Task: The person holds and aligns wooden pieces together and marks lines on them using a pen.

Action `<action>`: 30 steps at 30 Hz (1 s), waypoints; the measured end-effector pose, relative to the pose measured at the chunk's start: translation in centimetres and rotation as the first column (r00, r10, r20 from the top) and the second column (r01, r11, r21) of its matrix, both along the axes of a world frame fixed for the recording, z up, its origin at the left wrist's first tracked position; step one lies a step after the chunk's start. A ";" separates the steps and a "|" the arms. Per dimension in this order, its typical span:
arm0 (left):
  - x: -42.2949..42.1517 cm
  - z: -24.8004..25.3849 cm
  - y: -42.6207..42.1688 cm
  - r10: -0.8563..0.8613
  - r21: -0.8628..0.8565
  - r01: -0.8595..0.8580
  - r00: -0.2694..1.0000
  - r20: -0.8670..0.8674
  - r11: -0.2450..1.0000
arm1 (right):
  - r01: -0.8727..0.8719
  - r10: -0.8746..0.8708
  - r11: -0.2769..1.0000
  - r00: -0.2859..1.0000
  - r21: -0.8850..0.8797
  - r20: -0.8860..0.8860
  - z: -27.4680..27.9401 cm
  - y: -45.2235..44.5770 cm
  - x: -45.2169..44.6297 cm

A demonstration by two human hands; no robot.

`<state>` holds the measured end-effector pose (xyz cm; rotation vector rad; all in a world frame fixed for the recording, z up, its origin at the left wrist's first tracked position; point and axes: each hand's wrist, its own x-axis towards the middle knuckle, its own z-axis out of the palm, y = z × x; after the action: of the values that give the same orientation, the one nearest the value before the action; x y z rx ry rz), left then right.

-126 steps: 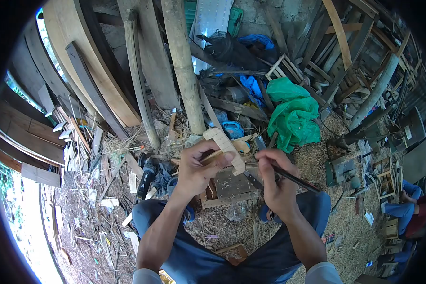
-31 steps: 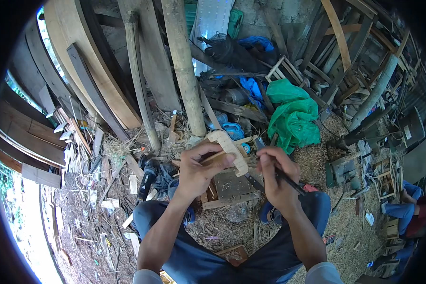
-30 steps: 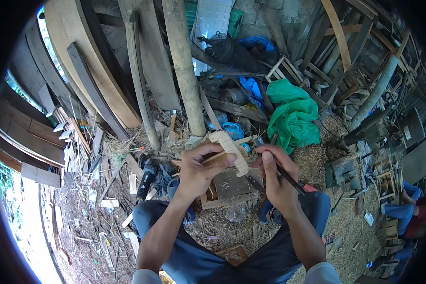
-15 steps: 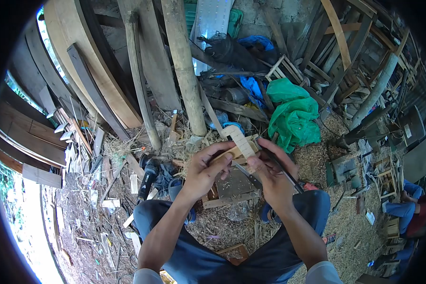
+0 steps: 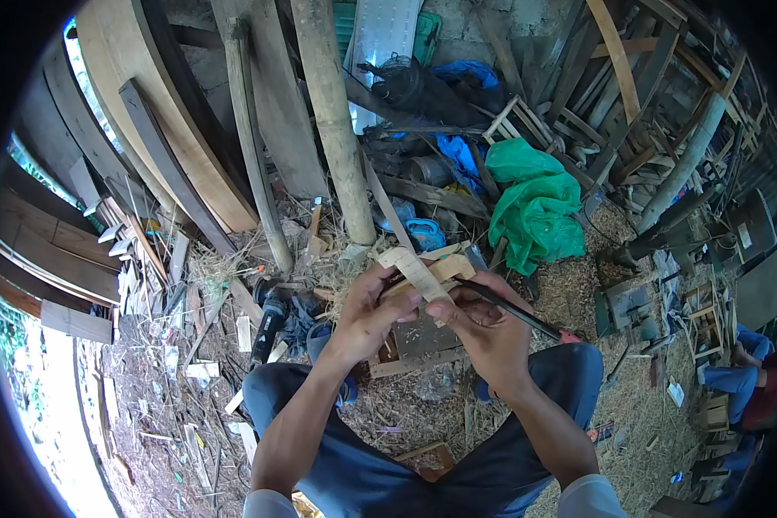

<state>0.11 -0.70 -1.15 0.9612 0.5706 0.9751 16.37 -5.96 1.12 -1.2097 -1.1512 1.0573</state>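
Between my hands, above my lap, are pale, shaped wooden pieces: a flat strip [image 5: 412,271] crosses in front of another piece [image 5: 451,267]. My left hand [image 5: 373,318] is closed on the wood at its left side, thumb on top and fingers curled underneath. From the right, my right hand [image 5: 494,332] is closed, with its thumb against the lower end of the strip. A long, dark rod-like tool [image 5: 518,312] passes through the right hand's fingers and slants down to the right. Its exact kind is unclear, and part of it is hidden by the hand.
A wooden block [image 5: 419,364] sits on the shaving-covered ground between my feet. A black power tool [image 5: 270,328] lies to the left. Ahead are a wooden post [image 5: 332,121], leaning boards [image 5: 160,104] and a green plastic bag [image 5: 535,207]. Another person [image 5: 755,380] sits at far right.
The wooden pieces have turned in my hands, and the strip now slants the other way across the other piece. The dark tool has swung to a flatter slant.
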 end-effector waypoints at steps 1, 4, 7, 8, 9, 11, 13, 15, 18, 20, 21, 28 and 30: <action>0.0 0.1 0.0 0.010 0.039 -0.006 0.995 -0.104 0.999 | -0.001 0.001 1.000 1.000 0.000 0.000 -0.2 0.0 0.0; 0.1 0.1 0.2 0.029 0.057 -0.020 0.987 -0.157 0.998 | 0.065 -0.062 0.991 0.998 0.117 -0.030 -0.8 -0.1 -0.2; 0.1 0.1 0.2 0.052 0.101 -0.034 0.982 -0.181 0.994 | 0.087 -0.074 0.986 0.993 0.140 -0.095 -0.7 -0.2 -0.3; 0.1 0.1 0.2 0.052 0.101 -0.034 0.982 -0.181 0.994 | 0.088 -0.070 0.984 0.991 0.157 -0.115 -0.8 -0.1 -0.3; 0.2 0.1 0.1 0.063 0.117 -0.042 0.981 -0.184 0.992 | 0.089 -0.066 0.981 0.989 0.174 -0.134 -0.8 -0.1 -0.3; 0.3 0.2 0.1 0.074 0.133 -0.049 0.980 -0.187 0.990 | 0.086 -0.066 0.985 0.989 0.153 -0.132 -0.8 -0.1 -0.3; 0.2 0.1 0.2 0.068 0.113 -0.047 0.978 -0.196 0.993 | 0.083 -0.066 0.988 0.989 0.131 -0.129 -0.7 -0.2 -0.2; 0.1 -0.1 0.3 0.060 0.118 -0.039 0.980 -0.188 0.992 | 0.093 -0.077 0.981 0.992 0.172 -0.099 -0.7 -0.1 -0.2; 0.3 0.2 0.2 0.064 0.122 -0.041 0.981 -0.184 0.992 | 0.102 -0.084 0.978 0.991 0.181 -0.105 -0.8 -0.1 -0.3; 0.3 0.3 0.2 0.076 0.120 -0.054 0.979 -0.189 0.991 | 0.099 -0.083 0.978 0.992 0.183 -0.097 -0.7 -0.2 -0.2; 0.3 0.2 0.2 0.076 0.125 -0.052 0.978 -0.193 0.991 | 0.096 -0.080 0.978 0.993 0.186 -0.089 -0.7 -0.2 -0.3; 0.1 -0.1 0.4 0.084 0.161 -0.050 0.973 -0.214 0.986 | 0.098 -0.082 0.975 0.993 0.199 -0.087 -0.5 -0.1 -0.4; 0.2 0.1 0.3 0.093 0.161 -0.058 0.971 -0.219 0.985 | 0.106 -0.089 0.975 0.992 0.197 -0.093 -0.5 -0.2 -0.5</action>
<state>0.31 -0.41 -1.08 1.2052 0.7351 0.9950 15.90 -6.14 0.60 -1.0422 -1.0951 0.8865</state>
